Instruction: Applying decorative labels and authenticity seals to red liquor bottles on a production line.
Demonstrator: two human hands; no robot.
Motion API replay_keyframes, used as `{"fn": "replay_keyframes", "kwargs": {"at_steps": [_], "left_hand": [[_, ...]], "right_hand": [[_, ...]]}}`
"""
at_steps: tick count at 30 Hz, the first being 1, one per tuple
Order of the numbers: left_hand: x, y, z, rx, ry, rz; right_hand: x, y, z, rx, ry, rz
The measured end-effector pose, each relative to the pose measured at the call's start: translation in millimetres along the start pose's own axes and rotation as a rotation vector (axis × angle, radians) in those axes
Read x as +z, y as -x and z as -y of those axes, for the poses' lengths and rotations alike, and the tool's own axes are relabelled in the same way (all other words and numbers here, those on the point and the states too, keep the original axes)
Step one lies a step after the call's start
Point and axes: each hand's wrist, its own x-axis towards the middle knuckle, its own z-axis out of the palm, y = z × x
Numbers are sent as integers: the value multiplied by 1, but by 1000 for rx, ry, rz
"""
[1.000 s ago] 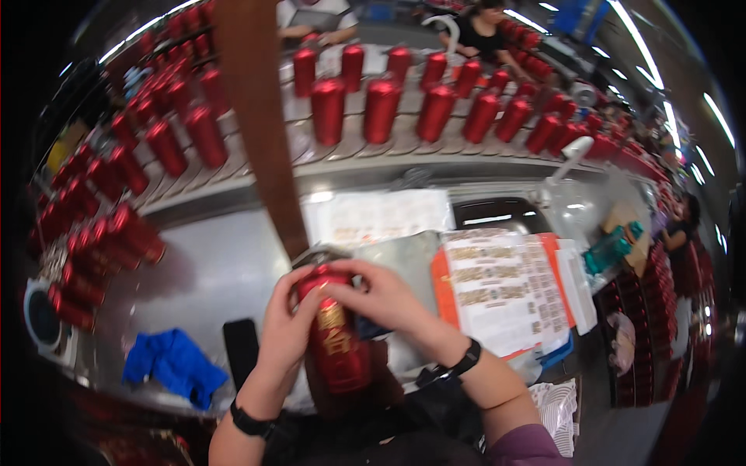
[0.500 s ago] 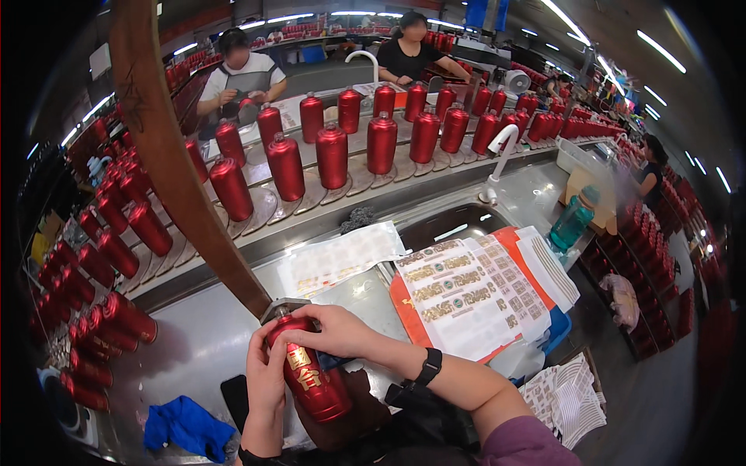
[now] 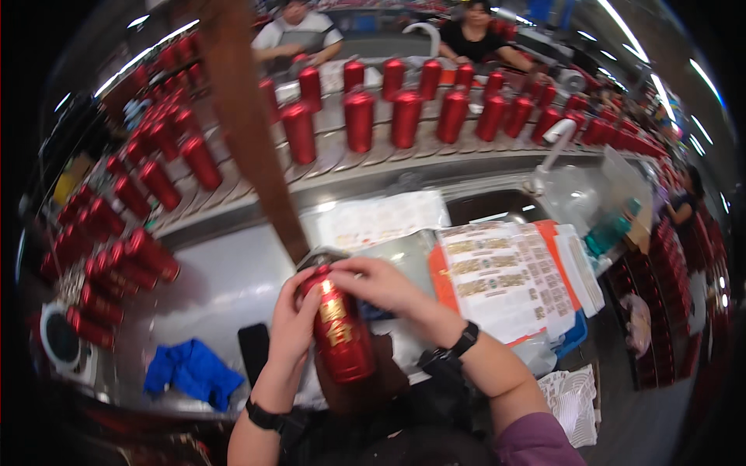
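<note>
A shiny red bottle (image 3: 351,353) with gold characters down its front lies tilted before me, its neck pointing away and its base toward me. My left hand (image 3: 294,322) wraps its upper left side, the thumb close to the gold marks. My right hand (image 3: 381,283) grips around the shoulder and neck from the right, fingertips pressed to the surface. Between the fingers, some of the upper lettering shows. Beneath the bottle is a dark brown piece of material (image 3: 385,373). Motion blur hides whether a thin film lies under my fingertips.
Beyond the wooden post (image 3: 252,116), red bottles (image 3: 359,120) ride a conveyor. Gold-printed sheets (image 3: 497,268) lie at right near a sink (image 3: 497,208) and white faucet (image 3: 553,151). A blue cloth (image 3: 193,373) and dark phone (image 3: 253,351) lie left. Two people sit across.
My view has swung left and downward, so the scene sits farther right. Both hands stay on the bottle; more of its upper lettering shows between my fingers.
</note>
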Motion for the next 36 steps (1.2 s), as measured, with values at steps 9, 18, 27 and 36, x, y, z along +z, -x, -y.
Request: {"fn": "replay_keyframes", "kwargs": {"at_steps": [9, 18, 27, 36], "left_hand": [[-4, 6, -7, -74, 60, 40], [-7, 5, -7, -75, 42, 41], [-11, 31, -9, -156, 60, 107], [-12, 31, -4, -81, 11, 127]], "right_hand": [[2, 9, 0, 107, 94, -1], [3, 9, 2, 117, -10, -22], [10, 26, 3, 89, -95, 7], [12, 30, 8, 88, -189, 44]]}}
